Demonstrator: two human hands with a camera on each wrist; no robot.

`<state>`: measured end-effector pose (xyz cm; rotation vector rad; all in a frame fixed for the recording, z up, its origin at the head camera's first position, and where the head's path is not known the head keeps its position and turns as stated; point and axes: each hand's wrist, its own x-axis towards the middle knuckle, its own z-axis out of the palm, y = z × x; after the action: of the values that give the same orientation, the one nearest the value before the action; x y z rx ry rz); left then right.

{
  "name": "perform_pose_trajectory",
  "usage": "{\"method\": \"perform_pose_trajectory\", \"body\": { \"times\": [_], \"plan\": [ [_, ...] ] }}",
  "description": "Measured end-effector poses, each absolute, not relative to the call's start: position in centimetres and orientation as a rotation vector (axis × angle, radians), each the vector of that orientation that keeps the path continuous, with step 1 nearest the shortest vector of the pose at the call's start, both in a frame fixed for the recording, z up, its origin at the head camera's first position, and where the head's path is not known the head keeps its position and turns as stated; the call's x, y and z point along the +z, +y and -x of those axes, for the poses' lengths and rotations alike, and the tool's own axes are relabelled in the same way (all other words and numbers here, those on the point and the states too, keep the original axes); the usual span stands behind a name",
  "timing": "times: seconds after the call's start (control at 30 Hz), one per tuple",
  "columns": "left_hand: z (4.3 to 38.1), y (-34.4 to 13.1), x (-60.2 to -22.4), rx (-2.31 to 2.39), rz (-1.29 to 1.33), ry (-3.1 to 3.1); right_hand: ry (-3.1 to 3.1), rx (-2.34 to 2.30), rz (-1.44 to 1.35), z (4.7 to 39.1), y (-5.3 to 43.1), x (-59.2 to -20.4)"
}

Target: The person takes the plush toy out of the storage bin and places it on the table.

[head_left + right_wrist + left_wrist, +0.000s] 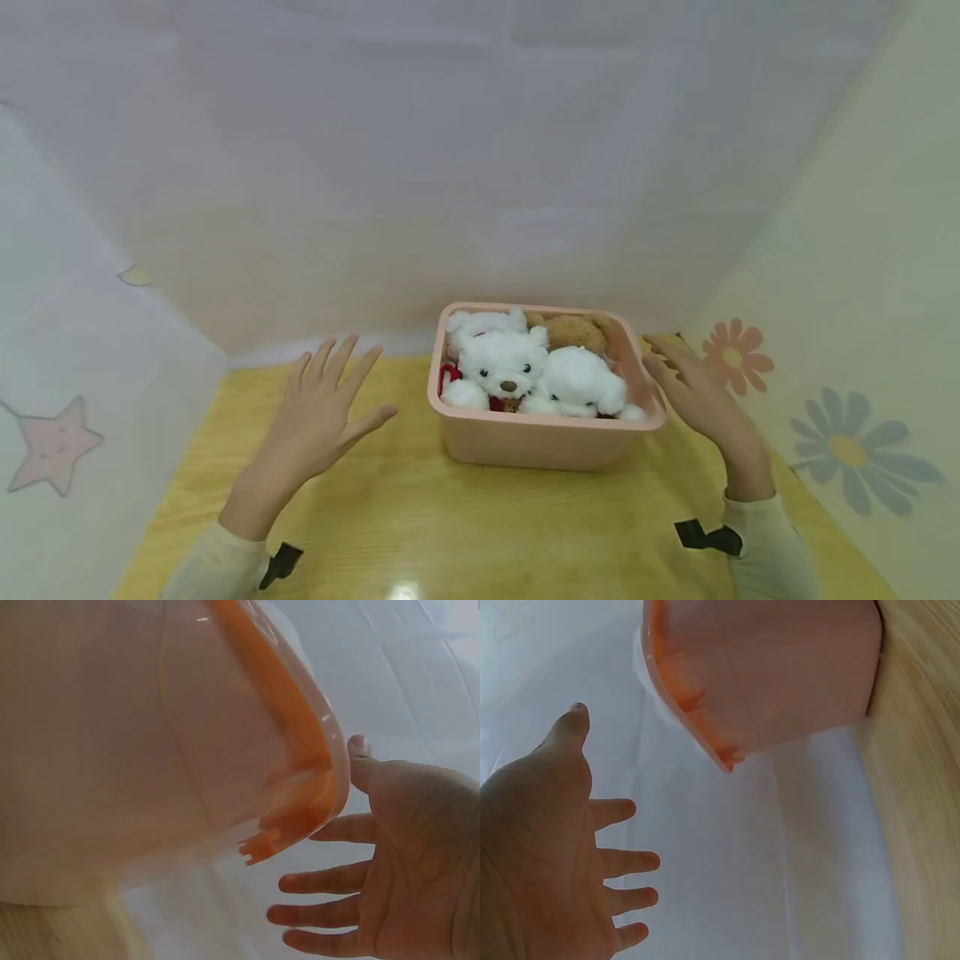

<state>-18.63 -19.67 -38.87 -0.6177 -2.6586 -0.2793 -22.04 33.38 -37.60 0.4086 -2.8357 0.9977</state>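
A pink plastic bin (pixel 532 443) full of plush toys stands on the wooden table. In it a white plush bear (pixel 498 362) faces forward, a white plush toy with drooping ears (pixel 581 377) sits to its right, and a brown plush toy (pixel 573 332) shows behind. My left hand (pixel 318 417) hovers left of the bin, fingers spread, holding nothing and apart from it. Close by the bin's right rim is my right hand (pixel 693 387), its fingers extended; the right wrist view shows the thumb (pixel 360 761) beside the rim, contact unclear.
White cloth (pixel 480 167) hangs behind the wooden table (pixel 420 517). Side sheets carry a pink star (pixel 54 446) at left and flowers (pixel 847 450) at right. Black straps (pixel 281 565) are on both sleeves.
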Motion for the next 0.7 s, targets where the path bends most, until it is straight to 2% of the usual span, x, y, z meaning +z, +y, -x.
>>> {"method": "perform_pose_trajectory", "body": {
  "times": [0.27, 0.7],
  "plan": [
    [21.5, -15.0, -37.6, -0.399, 0.799, -2.666, -2.802, 1.173, -0.396, 22.7, 33.8, -39.2],
    [26.2, -9.1, -36.4, -0.663, 1.159, -2.721, -2.712, 1.347, -0.414, 23.4, 34.7, -39.6]
  ]
}}
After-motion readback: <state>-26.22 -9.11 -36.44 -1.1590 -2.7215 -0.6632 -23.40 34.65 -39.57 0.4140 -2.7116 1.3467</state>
